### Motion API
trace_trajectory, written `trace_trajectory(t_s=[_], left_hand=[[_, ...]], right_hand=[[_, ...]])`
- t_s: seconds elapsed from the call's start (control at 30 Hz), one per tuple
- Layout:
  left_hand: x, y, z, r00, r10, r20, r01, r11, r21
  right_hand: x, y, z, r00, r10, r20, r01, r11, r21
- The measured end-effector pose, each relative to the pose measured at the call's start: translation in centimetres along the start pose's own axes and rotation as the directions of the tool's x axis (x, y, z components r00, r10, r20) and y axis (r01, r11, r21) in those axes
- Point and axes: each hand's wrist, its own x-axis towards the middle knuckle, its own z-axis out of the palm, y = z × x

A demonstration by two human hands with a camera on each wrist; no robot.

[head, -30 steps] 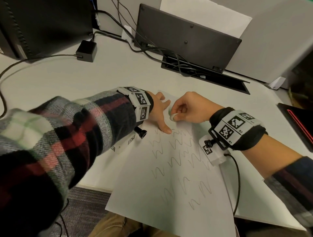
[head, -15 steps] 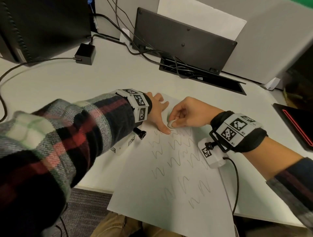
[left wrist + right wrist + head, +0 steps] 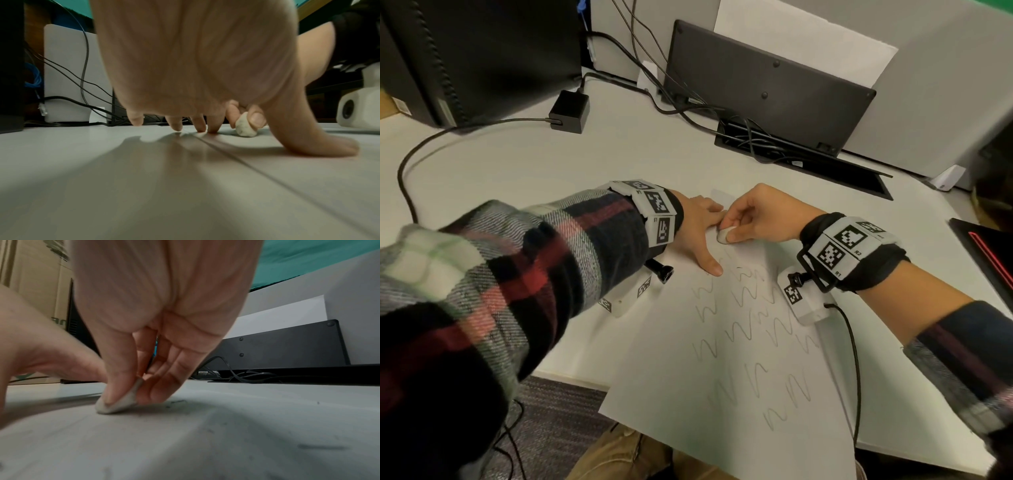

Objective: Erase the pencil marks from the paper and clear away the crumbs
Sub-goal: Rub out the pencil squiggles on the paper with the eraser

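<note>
A white sheet of paper (image 3: 726,394) lies on the desk, covered with several rows of grey pencil zigzags (image 3: 739,329). My left hand (image 3: 702,233) lies spread on the paper's top left corner, fingertips and thumb pressing it down. My right hand (image 3: 753,219) pinches a small rounded white eraser (image 3: 723,235) between thumb and fingers, its bottom touching the paper just right of the left hand. The eraser (image 3: 245,128) shows smudged grey in the left wrist view. In the right wrist view the eraser (image 3: 117,404) sits on the paper, with dark crumbs (image 3: 177,402) beside it.
A black panel (image 3: 767,85) and an open cable slot (image 3: 801,161) with cords lie behind the paper. A black power adapter (image 3: 569,111) and its cable lie at back left. A dark device with a red line (image 3: 986,250) sits at right. The paper overhangs the desk's front edge.
The right hand with the eraser has shifted slightly back and forth on the top of the paper, beside the left hand. The left hand stays pressed in place.
</note>
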Motion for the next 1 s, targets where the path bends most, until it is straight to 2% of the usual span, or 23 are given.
trace_trajectory(t_s=[0.23, 0.43, 0.63, 0.83, 0.9, 1.0], left_hand=[[0.3, 0.1, -0.1, 0.998, -0.041, 0.050, 0.038, 0.997, 0.061], [0.3, 0.2, -0.1, 0.999, -0.010, 0.038, 0.010, 1.000, 0.023], [0.9, -0.1, 0.0, 0.998, -0.039, 0.050, 0.035, 0.997, 0.065], [0.9, -0.1, 0.0, 0.999, -0.004, 0.047, 0.003, 1.000, 0.018], [0.9, -0.1, 0.0, 0.999, -0.016, 0.052, 0.014, 0.999, 0.030], [0.8, 0.1, 0.0, 0.997, -0.043, 0.065, 0.039, 0.997, 0.061]], right_hand=[[-1.7, 0.4, 0.2, 0.988, -0.039, 0.151, 0.031, 0.998, 0.059], [-0.2, -0.3, 0.3, 0.995, -0.097, 0.000, 0.096, 0.988, -0.121], [-1.6, 0.0, 0.3, 0.991, -0.069, 0.119, 0.074, 0.996, -0.040], [-0.2, -0.7, 0.3, 0.995, -0.098, -0.015, 0.094, 0.981, -0.171], [-0.4, -0.5, 0.4, 0.996, -0.094, 0.002, 0.093, 0.983, -0.157], [-1.8, -0.3, 0.5, 0.995, -0.059, 0.085, 0.063, 0.997, -0.037]])
